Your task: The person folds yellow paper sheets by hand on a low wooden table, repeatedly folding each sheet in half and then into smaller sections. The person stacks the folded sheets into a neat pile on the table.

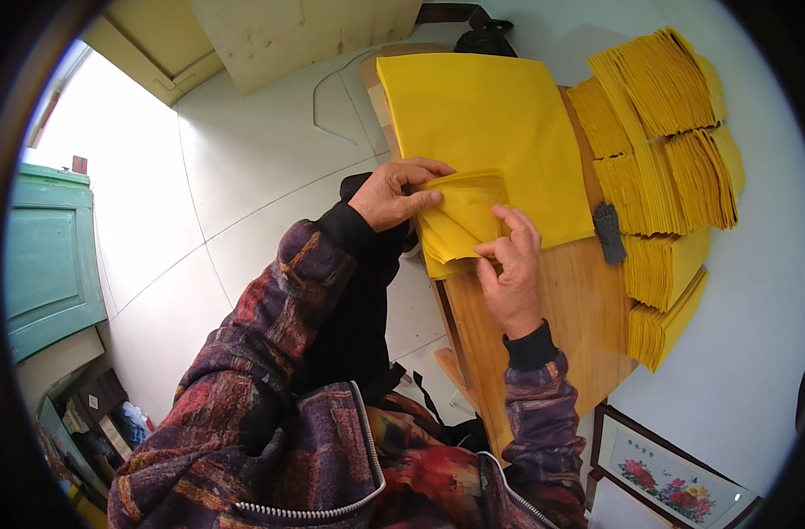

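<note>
My left hand [392, 196] pinches the left edge of a small folded yellow sheet [462, 204], thumb on top and fingers behind. At its lower right side my right hand [513, 273] is closed, with the thumb and fingertips gripping the sheet's edge. The sheet looks thin, in layers with a slanting crease; whether it is paper or cloth I cannot tell. Under it lies a broad flat stack of large yellow sheets [490, 106] on a wooden table [552, 304].
Several bundles of folded yellow sheets [676, 172] line the table's right side against the white wall. Beside them lies a dark grey oblong thing [608, 234]. A framed flower picture [667, 480] is at lower right, a green cabinet [54, 251] at far left, over a tiled floor [252, 154].
</note>
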{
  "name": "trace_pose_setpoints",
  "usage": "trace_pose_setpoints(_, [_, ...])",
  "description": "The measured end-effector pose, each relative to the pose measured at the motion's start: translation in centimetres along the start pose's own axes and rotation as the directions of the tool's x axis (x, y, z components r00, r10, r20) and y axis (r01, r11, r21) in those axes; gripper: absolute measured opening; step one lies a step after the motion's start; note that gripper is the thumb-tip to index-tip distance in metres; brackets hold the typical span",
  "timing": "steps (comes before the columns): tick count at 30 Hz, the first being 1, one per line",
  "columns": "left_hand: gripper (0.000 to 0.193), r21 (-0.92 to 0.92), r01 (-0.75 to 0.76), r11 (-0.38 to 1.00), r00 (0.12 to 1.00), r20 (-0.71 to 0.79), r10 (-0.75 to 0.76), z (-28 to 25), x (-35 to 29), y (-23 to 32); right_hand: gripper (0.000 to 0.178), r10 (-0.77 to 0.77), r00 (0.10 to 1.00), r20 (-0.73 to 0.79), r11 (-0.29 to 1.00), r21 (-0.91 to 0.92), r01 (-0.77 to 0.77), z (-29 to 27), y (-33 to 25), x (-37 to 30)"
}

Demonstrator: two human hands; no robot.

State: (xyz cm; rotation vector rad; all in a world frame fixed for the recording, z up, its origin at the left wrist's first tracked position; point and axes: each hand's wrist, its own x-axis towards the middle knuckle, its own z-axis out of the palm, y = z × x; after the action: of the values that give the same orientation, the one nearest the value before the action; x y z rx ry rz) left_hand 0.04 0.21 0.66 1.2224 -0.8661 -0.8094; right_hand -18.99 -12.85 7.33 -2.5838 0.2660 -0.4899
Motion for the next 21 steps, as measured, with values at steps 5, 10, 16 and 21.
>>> trace_pose_setpoints(5, [0.028, -0.102, 0.018, 0.995, 0.999, 0.049, -0.013, -0.4, -0.1, 0.4, 0.017, 0.095, 0.995, 0.027, 0.987, 0.124, -0.097, -0.1, 0.3, 0.5])
trace_pose_setpoints(10, [0.038, -0.073, 0.031, 0.997, 0.988, 0.154, -0.019, -1.3, 0.0, 0.5, 0.018, 0.113, 0.993, 0.046, 0.985, 0.124, -0.118, -0.2, 0.4, 0.5])
trace_pose_setpoints(16, [0.023, 0.032, -0.020, 0.999, 0.999, 0.032, 0.019, -0.1, 0.2, -0.3, 0.031, 0.132, 0.991, -0.004, 0.989, 0.074, -0.132, -0.1, 0.2, 0.3])
trace_pose_setpoints(21, [0.026, 0.059, -0.011, 0.998, 0.997, -0.076, 0.016, 0.3, 0.3, -0.7, 0.049, -0.078, 0.976, -0.202, 0.979, -0.201, 0.036, 0.6, -0.1, -0.6])
